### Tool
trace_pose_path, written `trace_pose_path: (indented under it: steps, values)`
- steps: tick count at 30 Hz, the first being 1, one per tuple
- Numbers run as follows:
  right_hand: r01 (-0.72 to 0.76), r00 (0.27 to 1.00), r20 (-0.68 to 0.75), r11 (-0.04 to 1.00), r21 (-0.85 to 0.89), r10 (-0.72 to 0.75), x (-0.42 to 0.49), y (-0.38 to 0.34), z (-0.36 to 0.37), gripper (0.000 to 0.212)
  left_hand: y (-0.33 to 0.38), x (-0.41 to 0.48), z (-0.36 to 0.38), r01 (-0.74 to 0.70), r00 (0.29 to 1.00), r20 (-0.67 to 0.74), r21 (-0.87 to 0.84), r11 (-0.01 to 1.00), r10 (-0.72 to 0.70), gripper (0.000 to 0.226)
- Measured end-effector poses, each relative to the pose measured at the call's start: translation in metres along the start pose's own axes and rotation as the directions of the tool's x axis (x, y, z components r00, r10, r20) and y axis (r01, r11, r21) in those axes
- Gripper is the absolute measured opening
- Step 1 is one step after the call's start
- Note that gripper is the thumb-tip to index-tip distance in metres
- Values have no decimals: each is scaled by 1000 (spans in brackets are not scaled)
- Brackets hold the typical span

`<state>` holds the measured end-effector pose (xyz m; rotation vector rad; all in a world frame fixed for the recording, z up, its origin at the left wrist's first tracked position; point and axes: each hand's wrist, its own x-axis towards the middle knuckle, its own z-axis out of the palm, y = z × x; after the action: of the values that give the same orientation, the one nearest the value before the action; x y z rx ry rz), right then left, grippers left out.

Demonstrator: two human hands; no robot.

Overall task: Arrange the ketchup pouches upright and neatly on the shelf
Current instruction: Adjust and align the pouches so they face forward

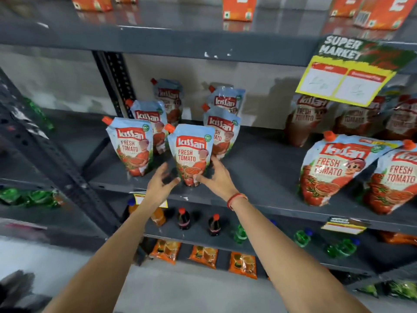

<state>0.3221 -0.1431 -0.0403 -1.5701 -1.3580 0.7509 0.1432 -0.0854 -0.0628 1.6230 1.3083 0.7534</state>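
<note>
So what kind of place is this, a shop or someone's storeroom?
Most likely a supermarket aisle. A hanging price tag reads "Super Market", the grey metal shelf carries rows of identical ketchup pouches, and soft drink bottles line the shelf below.

Dim, flat indoor light, prob from overhead/front. Soft shadows on the back wall [259, 98] behind the rear pouches [224, 98]. Top shelf [180, 21] surface has dull sheen, reflecting orange packs [239, 7]. Wide-angle bend: uprights & shelf edges curve near frame edges. Left side smeared w/ motion blur; hanging price sign [347, 71] & far-right pouches soft. Centre pouch [191, 152] print sharp.
</note>
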Motion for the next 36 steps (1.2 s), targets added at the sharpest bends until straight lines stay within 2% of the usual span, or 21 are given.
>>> trace_pose_path:
  steps: [4, 10, 20, 22, 24, 26, 28, 30, 33, 36]
  values:
    - [-60, 998, 32, 998, 27, 59, 1, 4, 7, 61, 5, 7, 2, -79, 988, 131, -31, 996, 83, 65]
    - [-104, 993, -46, 993, 57, 107, -6, 21, 4, 51, 6, 5, 16, -117, 988, 103, 3, 993, 116, 57]
    - [-107, 992, -68, 993, 53, 111, -14, 35, -13, 48, 12, 3, 35, -160, 980, 120, 12, 987, 158, 55]
    - [-101, 989, -99, 993, 57, 107, -17, 34, -10, 46, 13, 2, 35, -157, 980, 123, 8, 987, 155, 55]
    - [-91, 976, -191, 994, 65, 102, -24, 33, -3, 48, 14, 0, 34, -161, 982, 102, 8, 987, 159, 54]
    - [-76, 928, -360, 995, 60, 93, -34, 32, 8, 51, 13, -4, 29, -154, 988, 28, -22, 988, 155, 50]
    - [-45, 849, -524, 997, 60, 70, -47, 28, 21, 38, 9, -9, 19, -154, 985, -87, -69, 986, 148, 40]
    - [2, 814, -580, 999, 50, 28, -57, 22, 38, 23, 3, -13, 1, -171, 956, -256, -104, 980, 140, 29]
    - [103, 873, -482, 994, 19, -81, -57, 9, 61, 16, -9, -15, -30, -174, 856, -511, -141, 975, 78, 18]
    - [169, 948, -268, 985, -34, -171, -38, -10, 79, 25, -23, -8, -60, -156, 776, -629, -121, 980, 46, 25]
